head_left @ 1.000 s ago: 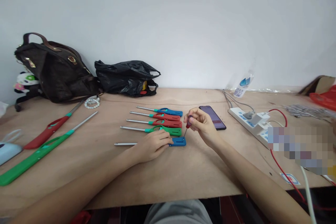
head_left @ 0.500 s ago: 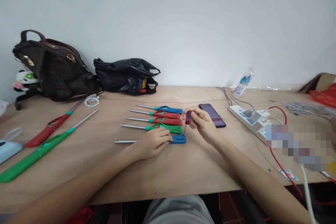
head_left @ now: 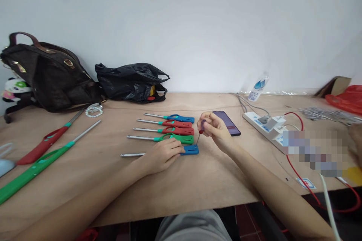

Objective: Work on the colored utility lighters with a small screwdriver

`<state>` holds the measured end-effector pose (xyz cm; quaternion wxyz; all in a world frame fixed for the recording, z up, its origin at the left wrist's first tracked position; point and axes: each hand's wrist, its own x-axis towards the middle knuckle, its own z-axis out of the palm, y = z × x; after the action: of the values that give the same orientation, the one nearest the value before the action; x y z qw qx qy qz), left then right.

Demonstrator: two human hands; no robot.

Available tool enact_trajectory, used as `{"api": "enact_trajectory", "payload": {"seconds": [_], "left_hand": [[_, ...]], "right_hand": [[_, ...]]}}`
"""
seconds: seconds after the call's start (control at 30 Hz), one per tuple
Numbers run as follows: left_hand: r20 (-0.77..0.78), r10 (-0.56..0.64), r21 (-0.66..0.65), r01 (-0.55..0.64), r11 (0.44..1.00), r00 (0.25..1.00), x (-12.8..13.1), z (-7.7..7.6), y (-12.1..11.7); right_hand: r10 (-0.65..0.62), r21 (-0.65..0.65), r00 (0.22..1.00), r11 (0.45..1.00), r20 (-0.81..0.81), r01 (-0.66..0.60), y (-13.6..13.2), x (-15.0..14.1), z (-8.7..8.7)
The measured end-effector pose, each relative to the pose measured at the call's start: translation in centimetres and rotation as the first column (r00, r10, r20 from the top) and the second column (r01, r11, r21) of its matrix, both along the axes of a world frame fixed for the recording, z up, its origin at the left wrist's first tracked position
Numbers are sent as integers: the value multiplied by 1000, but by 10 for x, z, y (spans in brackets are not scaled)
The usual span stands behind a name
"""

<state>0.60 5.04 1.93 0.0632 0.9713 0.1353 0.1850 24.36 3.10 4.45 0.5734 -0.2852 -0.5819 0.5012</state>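
My left hand (head_left: pixel 165 153) is closed over the middle of a blue gas lighter (head_left: pixel 191 150), holding it flat on the table; its metal barrel points left. Between the thumb and fingers of my right hand (head_left: pixel 216 128) is a small screwdriver (head_left: pixel 201 131) with a dark red handle, partly hidden. The thin shaft slants down, its tip at the butt end of the blue lighter. Just beyond lie a green lighter (head_left: pixel 186 139), two red lighters, the nearer red lighter (head_left: pixel 183 131) included, and another blue lighter (head_left: pixel 185 119), all roughly parallel.
A phone (head_left: pixel 229 123) lies beyond my right hand, near a power strip (head_left: pixel 261 131) with plugs and cables. At left are a longer red lighter (head_left: pixel 42 145) and a green one (head_left: pixel 36 169). Behind stand a black plastic bag (head_left: pixel 127 83), dark backpack (head_left: pixel 53 79) and bottle (head_left: pixel 258 87).
The view has turned slightly right, so things sit further left. My right fingers have shifted on the screwdriver handle. The left hand stays on the blue lighter.
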Motion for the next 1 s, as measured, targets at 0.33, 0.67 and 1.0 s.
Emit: {"api": "enact_trajectory", "payload": {"seconds": [0.33,0.67,1.0], "left_hand": [[2,5,7,-5,1000,1000,-1,-4,1],[-14,10,-1,-10,1000,1000,0,-1,1],[-22,16,5,-16,1000,1000,-1,-1,1]], "right_hand": [[40,8,999,999,5,-40,-2,-2,1],[-126,169,980,981,154,99,-4,-1,9],[-181,173,241,984,954,54,-2,1,-10]]}}
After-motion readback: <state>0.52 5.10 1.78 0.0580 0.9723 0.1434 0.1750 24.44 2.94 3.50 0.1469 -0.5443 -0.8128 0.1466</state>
